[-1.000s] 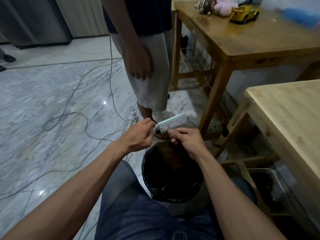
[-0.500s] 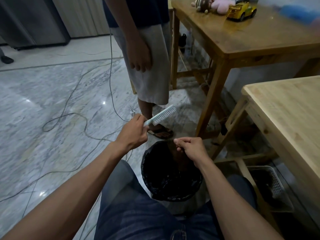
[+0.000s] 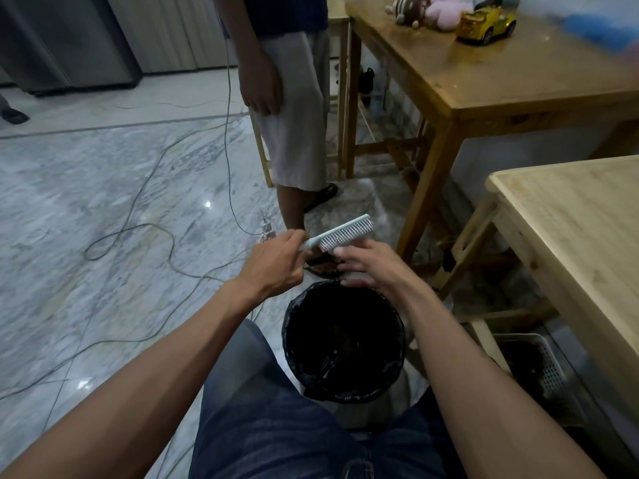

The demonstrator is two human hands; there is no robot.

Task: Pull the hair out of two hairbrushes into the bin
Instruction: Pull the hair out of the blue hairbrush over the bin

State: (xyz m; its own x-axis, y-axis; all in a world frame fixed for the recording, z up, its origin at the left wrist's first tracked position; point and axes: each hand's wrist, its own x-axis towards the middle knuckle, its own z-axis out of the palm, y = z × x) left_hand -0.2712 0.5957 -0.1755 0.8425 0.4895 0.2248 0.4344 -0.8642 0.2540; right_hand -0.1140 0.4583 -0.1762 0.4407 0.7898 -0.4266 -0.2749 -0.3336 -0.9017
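Gripping unmarked hairbrush (image 3: 340,232) handle

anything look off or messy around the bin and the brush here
Loose cables sprawl in loops over the marble floor left of the bin, a likely trip hazard. The hairbrush and bin themselves look normal.

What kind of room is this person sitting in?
Probably a room in a home: a marble-patterned floor, wooden tables, one holding plush toys and a yellow toy car, and a lined bin.
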